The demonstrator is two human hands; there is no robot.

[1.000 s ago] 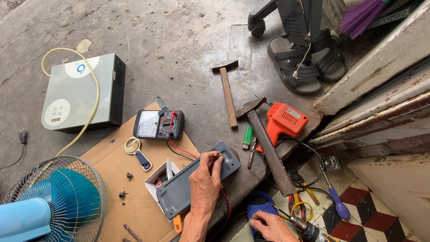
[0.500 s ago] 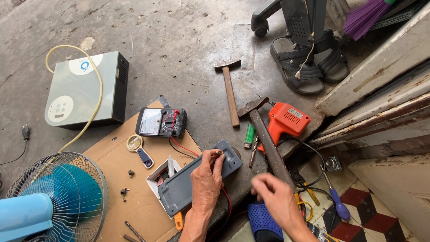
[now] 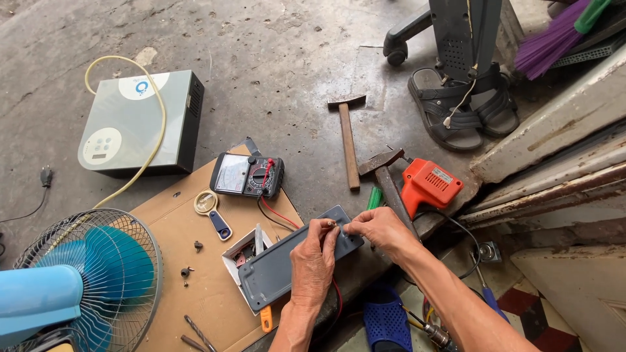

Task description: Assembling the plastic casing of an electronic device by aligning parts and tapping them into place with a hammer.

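Over the far end of the grey flat casing (image 3: 297, 261), the left hand (image 3: 313, 264) and the right hand (image 3: 378, 231) met, fingertips pinched almost closed on something very small at its top edge. The casing lay tilted across a white box (image 3: 236, 257) on the cardboard sheet (image 3: 195, 287), beside the analog multimeter (image 3: 246, 175) with its red lead (image 3: 280, 214). I judged that the casing could slide off the box if pressed hard, and that the small part could drop among the loose screws (image 3: 189, 270). What the fingers held was too small to see. The fan (image 3: 85, 280) was cut by the frame.
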